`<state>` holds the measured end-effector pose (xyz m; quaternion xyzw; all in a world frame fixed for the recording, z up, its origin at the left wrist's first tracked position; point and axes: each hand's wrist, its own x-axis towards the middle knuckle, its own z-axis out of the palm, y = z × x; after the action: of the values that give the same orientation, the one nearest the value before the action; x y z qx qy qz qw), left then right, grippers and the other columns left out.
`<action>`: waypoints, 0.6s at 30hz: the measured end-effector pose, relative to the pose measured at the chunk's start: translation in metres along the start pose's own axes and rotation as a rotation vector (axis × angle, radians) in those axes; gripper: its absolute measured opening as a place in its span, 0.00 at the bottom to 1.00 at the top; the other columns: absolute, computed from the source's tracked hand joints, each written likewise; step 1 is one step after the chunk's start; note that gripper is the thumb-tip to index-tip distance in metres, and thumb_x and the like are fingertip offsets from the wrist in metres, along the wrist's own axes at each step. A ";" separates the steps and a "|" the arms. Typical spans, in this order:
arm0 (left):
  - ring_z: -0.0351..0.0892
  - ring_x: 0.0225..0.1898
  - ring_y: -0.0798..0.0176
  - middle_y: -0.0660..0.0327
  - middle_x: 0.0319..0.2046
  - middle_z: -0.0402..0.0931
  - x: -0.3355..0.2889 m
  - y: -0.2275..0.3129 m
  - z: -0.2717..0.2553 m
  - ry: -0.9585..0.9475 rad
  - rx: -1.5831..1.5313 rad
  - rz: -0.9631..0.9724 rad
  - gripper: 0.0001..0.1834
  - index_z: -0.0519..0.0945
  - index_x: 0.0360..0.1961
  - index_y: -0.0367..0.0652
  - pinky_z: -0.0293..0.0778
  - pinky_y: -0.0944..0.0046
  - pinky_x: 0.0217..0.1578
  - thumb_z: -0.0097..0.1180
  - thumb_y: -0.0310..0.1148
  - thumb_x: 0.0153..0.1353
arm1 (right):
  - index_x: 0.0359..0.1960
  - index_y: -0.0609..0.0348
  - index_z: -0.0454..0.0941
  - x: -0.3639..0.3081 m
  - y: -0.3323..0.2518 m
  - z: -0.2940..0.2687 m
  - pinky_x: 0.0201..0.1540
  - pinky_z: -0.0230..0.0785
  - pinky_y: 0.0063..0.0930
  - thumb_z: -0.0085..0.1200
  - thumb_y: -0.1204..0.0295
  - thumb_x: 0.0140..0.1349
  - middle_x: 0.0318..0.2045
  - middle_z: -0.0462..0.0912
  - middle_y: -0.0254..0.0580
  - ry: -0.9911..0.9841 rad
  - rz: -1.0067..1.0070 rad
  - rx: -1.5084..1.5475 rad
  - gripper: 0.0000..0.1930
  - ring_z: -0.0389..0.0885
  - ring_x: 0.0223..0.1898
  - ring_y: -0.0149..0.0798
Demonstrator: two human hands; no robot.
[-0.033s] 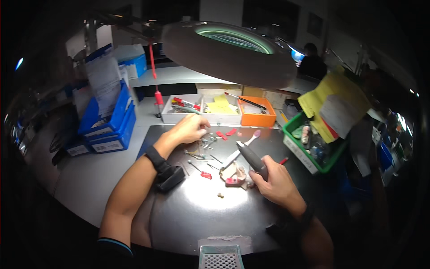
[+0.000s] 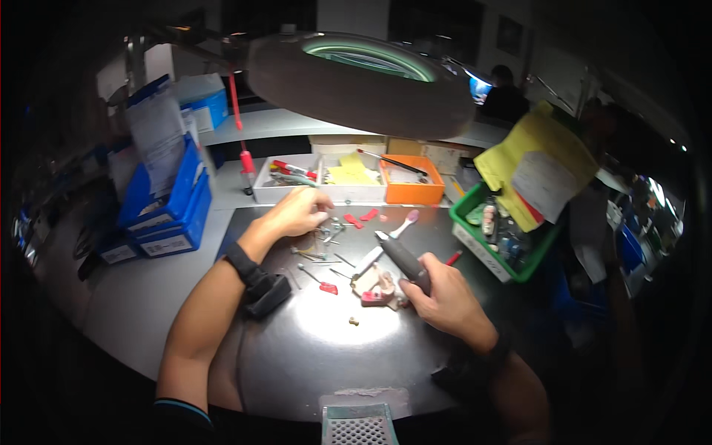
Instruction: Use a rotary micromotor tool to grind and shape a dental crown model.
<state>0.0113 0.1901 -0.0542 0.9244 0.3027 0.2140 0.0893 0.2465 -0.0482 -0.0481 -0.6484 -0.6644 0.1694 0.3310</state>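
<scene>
Mid-swap, by the look of it: right hand point(image 2: 445, 297) wrapped tight around a dark, smooth handpiece point(image 2: 400, 259), just beside the pink-and-cream dental model point(image 2: 374, 285) on the glossy black mat point(image 2: 326, 356). Left hand point(image 2: 297, 211) curled, fingertips down among thin metal burs point(image 2: 326, 233); whether pinching one, cannot tell. Next likely calls for a fine pinch on one slim shank.

A round magnifier lamp point(image 2: 363, 81) hangs over the dark bench point(image 2: 334, 356). At the back stand a white tray point(image 2: 297, 189) with red-handled tools and an orange box point(image 2: 412, 185); yellow paper point(image 2: 348, 174) lies between them. On the left are stacked blue bins point(image 2: 167, 215) with papers. On the right a green crate point(image 2: 504, 245) holds small items, with a yellow folder point(image 2: 538, 167) above it. A pink toothbrush point(image 2: 404, 220) lies near red wax pieces point(image 2: 361, 218). A person point(image 2: 504, 93) sits far behind.
</scene>
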 end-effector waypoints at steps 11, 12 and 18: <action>0.82 0.39 0.54 0.49 0.40 0.83 -0.009 0.030 -0.029 -0.044 -0.143 -0.079 0.18 0.83 0.48 0.35 0.77 0.58 0.43 0.58 0.31 0.57 | 0.46 0.70 0.72 -0.002 0.003 0.005 0.39 0.70 0.46 0.59 0.59 0.62 0.30 0.81 0.58 0.021 -0.008 -0.099 0.24 0.82 0.35 0.57; 0.81 0.38 0.55 0.50 0.40 0.83 -0.010 0.031 -0.032 -0.056 -0.155 -0.062 0.18 0.82 0.49 0.36 0.77 0.58 0.43 0.58 0.32 0.58 | 0.46 0.70 0.72 -0.001 0.003 0.005 0.38 0.70 0.46 0.60 0.60 0.61 0.30 0.81 0.58 0.019 -0.011 -0.096 0.23 0.82 0.34 0.57; 0.81 0.36 0.58 0.51 0.41 0.82 -0.009 0.033 -0.044 -0.121 -0.154 -0.042 0.19 0.82 0.51 0.40 0.78 0.60 0.40 0.61 0.34 0.59 | 0.44 0.70 0.73 0.001 0.008 0.008 0.37 0.70 0.46 0.61 0.62 0.60 0.29 0.80 0.59 -0.024 -0.063 -0.020 0.21 0.81 0.32 0.57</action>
<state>0.0016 0.1601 -0.0081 0.9195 0.2989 0.1783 0.1829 0.2474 -0.0445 -0.0592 -0.6284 -0.6899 0.1601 0.3219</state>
